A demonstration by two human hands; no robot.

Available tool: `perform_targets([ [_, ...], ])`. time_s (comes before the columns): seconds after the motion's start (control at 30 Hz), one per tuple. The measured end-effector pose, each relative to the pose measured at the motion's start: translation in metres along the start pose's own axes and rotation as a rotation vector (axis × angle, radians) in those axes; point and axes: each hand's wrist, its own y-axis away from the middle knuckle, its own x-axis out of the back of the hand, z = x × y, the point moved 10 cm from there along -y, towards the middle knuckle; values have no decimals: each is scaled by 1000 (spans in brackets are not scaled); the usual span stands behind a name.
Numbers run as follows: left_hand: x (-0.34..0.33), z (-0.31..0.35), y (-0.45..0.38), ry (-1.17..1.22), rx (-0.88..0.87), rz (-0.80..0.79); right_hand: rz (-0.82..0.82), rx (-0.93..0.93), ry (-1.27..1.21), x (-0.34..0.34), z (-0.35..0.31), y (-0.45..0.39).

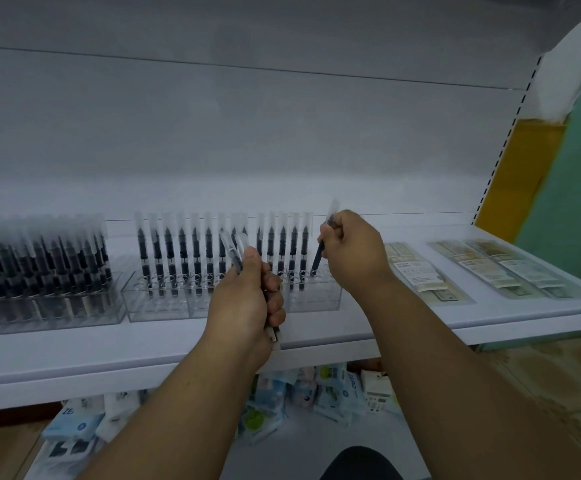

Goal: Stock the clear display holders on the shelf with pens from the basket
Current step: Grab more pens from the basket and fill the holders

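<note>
Fingers of your right hand are curled round one pen, cap up, its lower tip at or in a hole of the clear holder just below them; can't tell if it's seated yet. Fingers of your left hand clench a small bunch of pens, caps poking out above the fist, ends sticking out below.

Between and behind both fists: back row of capped pens standing upright in the middle holder, front holes w/o pens. Further left of your left fist, a full holder packed w/ dark pens, blurred. Right of your right fist, flat clear-wrapped packets lie on the white shelf, more packets further right. Below your forearms, under the shelf, loose blue-and-white packs lie in a heap. Basket isn't in shot.
</note>
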Motion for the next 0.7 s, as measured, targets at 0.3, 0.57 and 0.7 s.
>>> perform_targets([
  [0.3,1,-5,0,19,30,8,-227,101,259,-20,-7,-1],
  [0.57,-8,-7,1,3,60,-25,-20,-1,59,-3,-1,10],
  [0.7,-22,-8,4,-103,92,-120,-29,3,-110,8,-28,24],
])
